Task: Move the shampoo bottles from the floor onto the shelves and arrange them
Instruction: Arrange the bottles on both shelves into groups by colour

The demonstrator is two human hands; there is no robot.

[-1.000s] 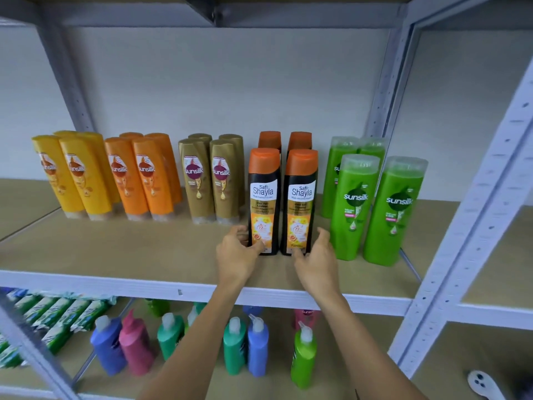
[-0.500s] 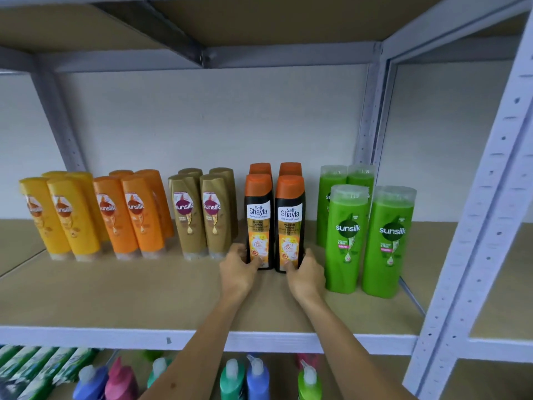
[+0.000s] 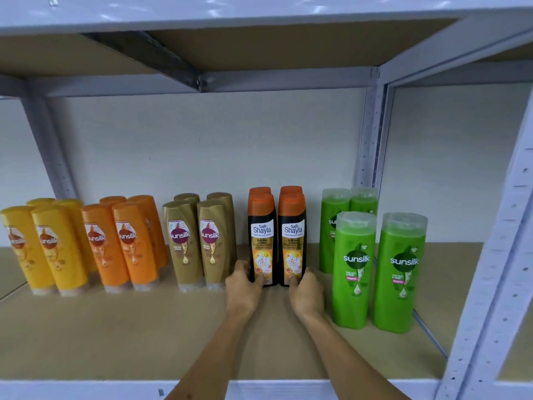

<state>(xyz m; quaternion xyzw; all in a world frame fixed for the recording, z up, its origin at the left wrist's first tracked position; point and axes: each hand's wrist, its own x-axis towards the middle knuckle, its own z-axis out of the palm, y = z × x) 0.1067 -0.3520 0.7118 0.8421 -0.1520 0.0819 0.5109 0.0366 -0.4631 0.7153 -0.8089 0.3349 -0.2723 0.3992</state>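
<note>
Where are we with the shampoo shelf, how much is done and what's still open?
Done: yellow, orange, gold and green Sunsilk bottles stand upright in groups on the shelf. In hand: the left hand and right hand grip the bases of the two front Safi Shayla bottles, lining them up. Left: the green front pair stands further forward; the floor is out of view.

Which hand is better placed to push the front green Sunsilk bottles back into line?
Right hand, probably. It holds the right Safi Shayla bottle, right beside the front green Sunsilk bottles; the left hand is on the far side.
</note>
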